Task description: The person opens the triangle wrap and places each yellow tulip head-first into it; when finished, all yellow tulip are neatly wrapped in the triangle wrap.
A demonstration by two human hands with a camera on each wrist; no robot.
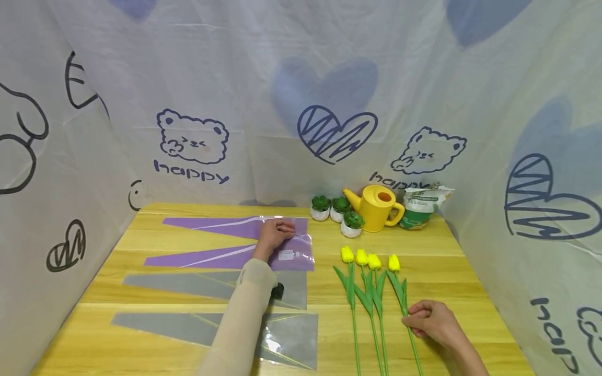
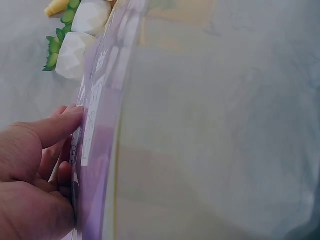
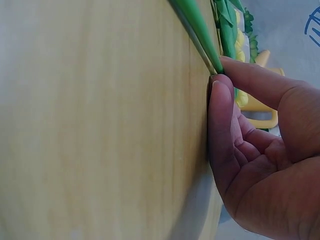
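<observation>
While the left hand (image 1: 274, 233) pressed the purple plastic flower sleeve (image 1: 226, 227) near the wooden worktop's (image 1: 451, 261) far edge, its fingers mostly hidden, the right hand (image 1: 430, 318) pinched a yellow tulip's green stem (image 1: 408, 324).

The desk (image 1: 437, 250) is seen as smooth, pale wood with a light sheen. The purple sleeves (image 1: 235, 228) are made of glossy clear film. The tulips (image 1: 371, 277) look plastic, perhaps. The backdrop (image 1: 263, 78) is matt, creased cloth.

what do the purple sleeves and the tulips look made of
Purple sleeve: thin glossy plastic film, apparently; it is partly clear and shows glare. Tulips: likely artificial plastic or foam, with uniform bright stems and identical yellow heads. Table: wood or wood-look laminate.
</observation>
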